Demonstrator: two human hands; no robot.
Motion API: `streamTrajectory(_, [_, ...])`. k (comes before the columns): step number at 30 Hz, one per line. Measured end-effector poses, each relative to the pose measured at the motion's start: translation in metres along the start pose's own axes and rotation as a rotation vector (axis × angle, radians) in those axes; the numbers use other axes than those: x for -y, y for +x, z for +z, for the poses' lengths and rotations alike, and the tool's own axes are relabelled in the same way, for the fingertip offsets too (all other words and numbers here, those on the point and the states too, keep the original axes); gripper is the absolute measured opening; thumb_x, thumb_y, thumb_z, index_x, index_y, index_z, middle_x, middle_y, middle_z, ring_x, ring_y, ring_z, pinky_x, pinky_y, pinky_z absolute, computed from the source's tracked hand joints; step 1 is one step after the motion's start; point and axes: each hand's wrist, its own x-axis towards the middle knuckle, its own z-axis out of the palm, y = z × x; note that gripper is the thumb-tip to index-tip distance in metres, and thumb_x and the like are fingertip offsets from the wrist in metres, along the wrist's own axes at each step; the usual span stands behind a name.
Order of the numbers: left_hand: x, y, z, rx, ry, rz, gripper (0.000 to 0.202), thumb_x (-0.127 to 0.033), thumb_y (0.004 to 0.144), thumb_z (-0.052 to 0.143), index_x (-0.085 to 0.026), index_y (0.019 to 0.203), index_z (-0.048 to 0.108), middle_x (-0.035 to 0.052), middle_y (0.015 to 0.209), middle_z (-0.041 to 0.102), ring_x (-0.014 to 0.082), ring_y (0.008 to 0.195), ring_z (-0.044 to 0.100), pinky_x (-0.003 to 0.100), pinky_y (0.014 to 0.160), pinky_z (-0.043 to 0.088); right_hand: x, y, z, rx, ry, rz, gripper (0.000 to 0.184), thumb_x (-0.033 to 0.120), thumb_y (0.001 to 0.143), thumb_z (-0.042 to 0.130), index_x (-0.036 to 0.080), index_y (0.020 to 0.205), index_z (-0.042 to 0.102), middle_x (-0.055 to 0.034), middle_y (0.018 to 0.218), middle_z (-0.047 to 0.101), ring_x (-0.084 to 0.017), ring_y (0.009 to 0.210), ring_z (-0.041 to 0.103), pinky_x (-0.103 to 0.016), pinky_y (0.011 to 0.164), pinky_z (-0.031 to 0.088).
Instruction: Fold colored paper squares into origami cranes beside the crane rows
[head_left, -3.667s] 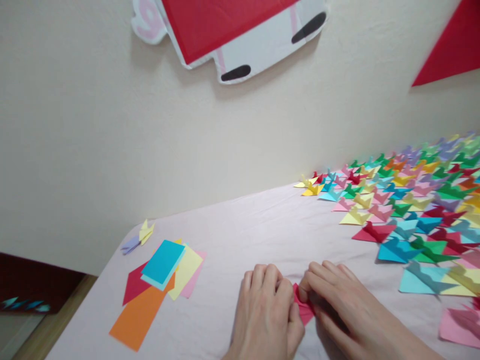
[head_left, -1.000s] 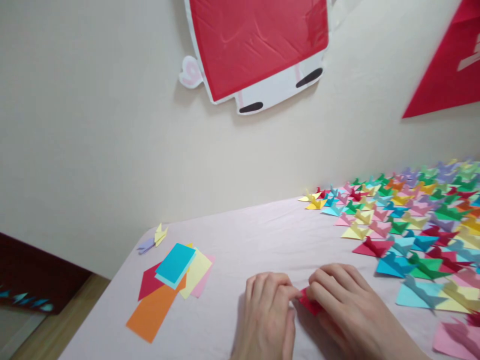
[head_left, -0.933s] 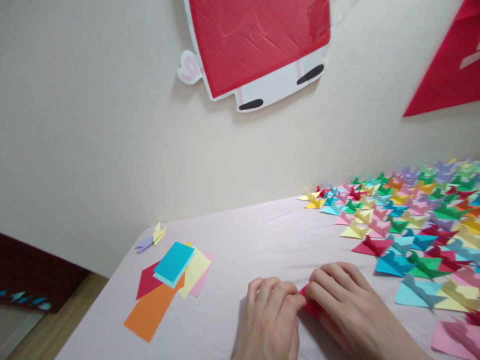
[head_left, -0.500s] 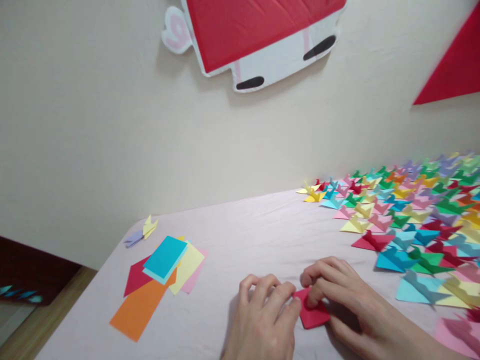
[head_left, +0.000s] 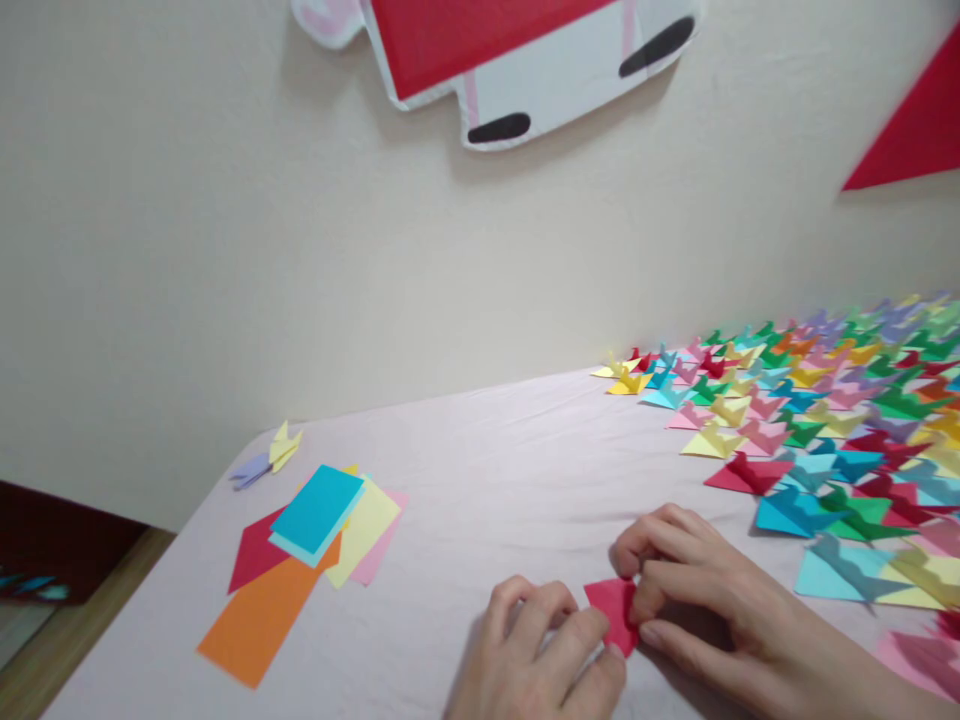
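A small folded red paper (head_left: pixel 611 607) lies on the pale pink cloth-covered table (head_left: pixel 487 470) near the front edge. My left hand (head_left: pixel 536 655) is curled, its fingertips pinching the paper's left lower edge. My right hand (head_left: pixel 694 585) is curled too, its fingers pressing on the paper's right side. Part of the paper is hidden under both hands.
A loose stack of flat coloured sheets (head_left: pixel 300 545) lies at the left, blue on top, orange at the bottom. Two small folded pieces (head_left: pixel 266 460) sit near the table's far left corner. Several rows of folded paper figures (head_left: pixel 825 420) cover the right side. Behind stands a cream wall with a red and white decoration (head_left: pixel 517 60).
The view has tilted down and shifted. The red paper has been turned and folded smaller between my hands, and both hands have slid slightly toward the front edge.
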Motion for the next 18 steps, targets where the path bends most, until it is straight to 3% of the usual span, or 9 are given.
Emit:
streamTrajectory(7, [-0.002, -0.003, 0.0, 0.02, 0.041, 0.02, 0.014, -0.007, 0.089, 0.058, -0.017, 0.082, 0.065, -0.0018, 0.082, 0.068, 0.0128, 0.076, 0.055, 0.031, 0.07, 0.038, 0.005, 0.002, 0.008, -0.088, -0.004, 0.089, 0.017, 0.016, 0.085, 0.058, 0.025, 0.071, 0.056, -0.0013, 0.088, 0.066, -0.02, 0.086, 0.06, -0.034, 0.077, 0.053])
streamTrajectory(18, [-0.005, 0.0, 0.003, -0.005, 0.045, 0.006, 0.023, -0.006, 0.093, 0.048, -0.017, 0.076, 0.059, 0.0001, 0.075, 0.065, 0.014, 0.068, 0.054, 0.031, 0.065, 0.037, 0.001, 0.001, 0.016, -0.086, -0.026, 0.123, 0.018, 0.015, 0.085, 0.055, 0.024, 0.071, 0.05, -0.0007, 0.088, 0.064, -0.021, 0.087, 0.059, -0.04, 0.083, 0.048])
